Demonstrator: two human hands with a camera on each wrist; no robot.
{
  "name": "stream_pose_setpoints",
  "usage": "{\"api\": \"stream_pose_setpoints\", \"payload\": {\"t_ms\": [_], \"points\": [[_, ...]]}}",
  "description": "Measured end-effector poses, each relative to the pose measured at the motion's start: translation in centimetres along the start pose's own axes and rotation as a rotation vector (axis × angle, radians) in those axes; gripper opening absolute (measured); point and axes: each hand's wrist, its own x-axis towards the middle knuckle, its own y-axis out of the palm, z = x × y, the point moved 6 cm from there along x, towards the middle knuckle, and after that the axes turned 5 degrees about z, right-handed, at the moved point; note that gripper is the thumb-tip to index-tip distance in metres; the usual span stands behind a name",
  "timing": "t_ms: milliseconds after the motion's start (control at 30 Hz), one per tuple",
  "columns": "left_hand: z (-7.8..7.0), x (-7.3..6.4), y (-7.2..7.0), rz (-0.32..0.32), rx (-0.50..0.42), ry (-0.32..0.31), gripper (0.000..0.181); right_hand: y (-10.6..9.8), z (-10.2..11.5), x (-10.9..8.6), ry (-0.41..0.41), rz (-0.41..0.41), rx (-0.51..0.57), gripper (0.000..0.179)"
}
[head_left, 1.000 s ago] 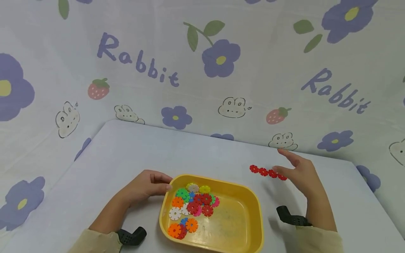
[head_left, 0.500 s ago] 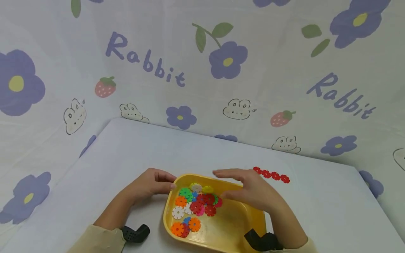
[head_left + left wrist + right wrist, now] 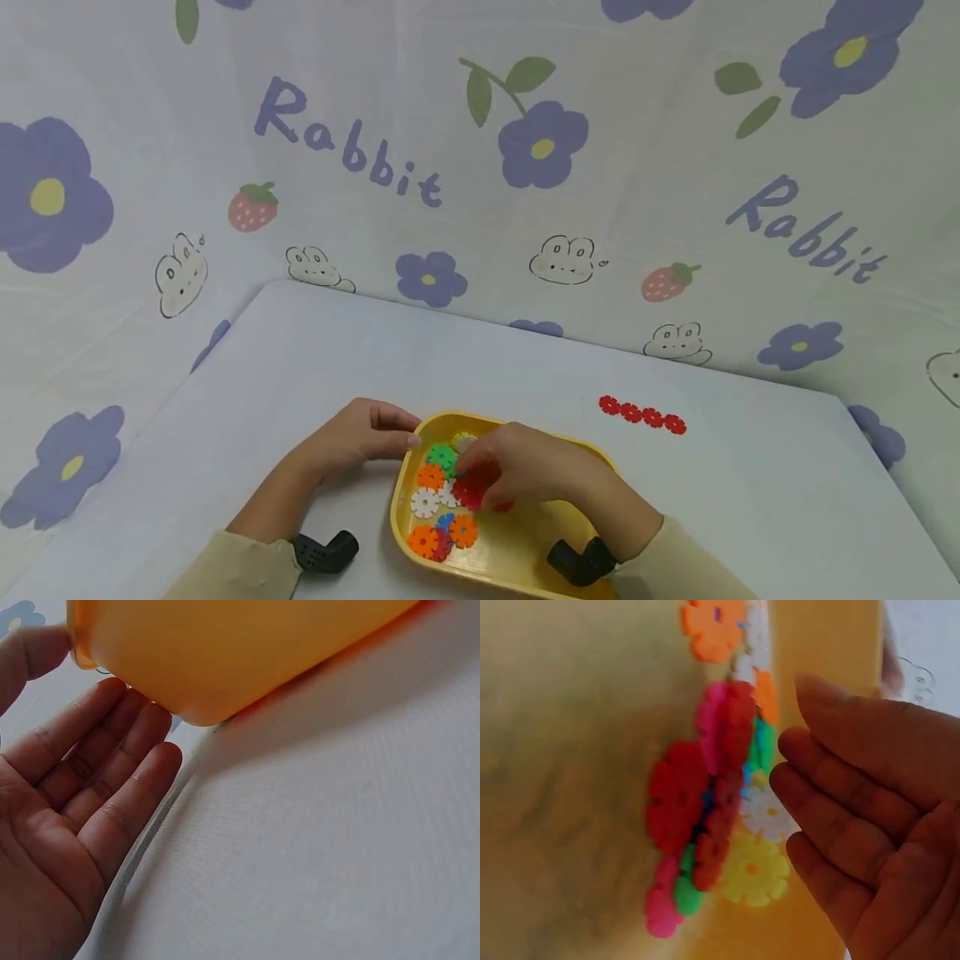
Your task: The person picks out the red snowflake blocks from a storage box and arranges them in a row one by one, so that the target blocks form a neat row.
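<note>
My left hand (image 3: 367, 437) holds the far left corner of a yellow plastic tray (image 3: 517, 546). In the left wrist view its thumb rests on the rim and the fingers lie along the outer wall. Inside the tray my right hand (image 3: 528, 467) reaches down over red snowflake discs (image 3: 468, 490), partly covering them. The right wrist view shows the right thumb and fingers apart beside the pile, with nothing between them. Around them lie notched plastic discs: an orange disc (image 3: 462, 530), a green disc (image 3: 442, 456), a white disc (image 3: 424, 502) and a yellow disc (image 3: 754, 868).
A row of several red discs (image 3: 632, 413) lies joined edge to edge on the white table (image 3: 750, 492), behind and right of the tray. A printed curtain (image 3: 480, 200) stands along the back. Black wrist cameras sit below both hands.
My right hand has left the red row and moved left and down into the tray, among the discs. My left hand stays at the tray's corner. The view has shifted slightly.
</note>
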Motion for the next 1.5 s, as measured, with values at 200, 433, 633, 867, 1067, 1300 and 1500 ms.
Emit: {"api": "stream_pose_setpoints", "payload": {"t_ms": [200, 433, 633, 867, 1067, 1300, 1500], "points": [[0.0, 0.1, -0.1, -0.005, -0.012, -0.012, 0.04, 0.6, 0.1, 1.0, 0.012, 0.001, -0.101, 0.036], [-0.1, 0.3, -0.1, -0.002, -0.007, -0.006, 0.04, 1.0, 0.2, 1.6, 0.007, -0.043, -0.251, 0.034], [0.0, 0.4, -0.1, -0.008, 0.002, -0.013, 0.04, 1.3, -0.4, 2.1, 0.03, -0.046, -0.206, 0.024], [0.3, 0.3, 0.0, -0.005, -0.011, -0.02, 0.041, 1.7, -0.9, 2.1, 0.066, -0.007, -0.053, 0.028], [0.4, 0.2, 0.1, -0.003, -0.033, -0.024, 0.042, 1.9, -0.8, 2.1, 0.042, 0.018, -0.038, 0.027], [0.0, 0.3, 0.3, -0.003, -0.028, 0.008, 0.04, 1.8, -0.7, 1.9, 0.039, 0.009, -0.007, 0.029], [0.0, 0.3, 0.2, -0.002, -0.028, 0.027, 0.038, 1.7, -0.7, 1.9, 0.048, -0.011, 0.044, 0.023]]}}
